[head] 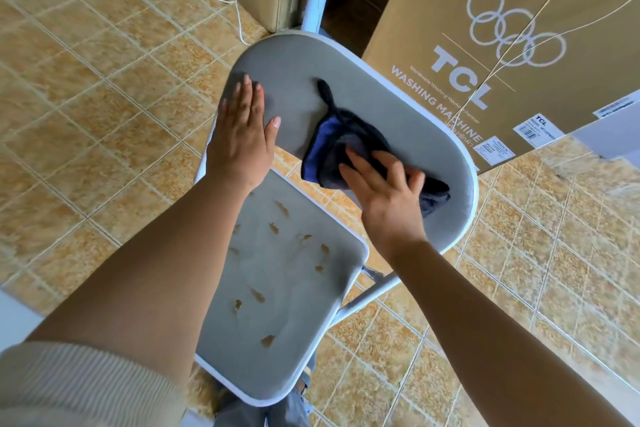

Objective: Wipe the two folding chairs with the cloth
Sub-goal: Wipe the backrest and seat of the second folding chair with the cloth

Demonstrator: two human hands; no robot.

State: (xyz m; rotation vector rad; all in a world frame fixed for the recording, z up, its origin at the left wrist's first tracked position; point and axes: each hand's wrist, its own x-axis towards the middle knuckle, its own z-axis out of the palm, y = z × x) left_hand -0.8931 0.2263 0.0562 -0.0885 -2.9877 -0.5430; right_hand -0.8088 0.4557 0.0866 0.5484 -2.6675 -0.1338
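A cream ribbed sleeve (69, 385) sits bunched on the left arm, left of the chair seat (277, 288). Grey-blue trousers (249, 409) show just below that seat's front edge.

a: what's your cloth (334, 146) like?
b: dark grey, blue-edged, bunched on the right half of the backrest (298, 80), one corner trailing upward.
a: and your chair (294, 208)?
b: grey padded, white-framed folding chair; brown stains (275, 228) dot its seat (277, 298).

I count one chair (294, 87), one cloth (332, 146), one washing-machine box (519, 10), two hands (left hand (239, 139), right hand (384, 194)).
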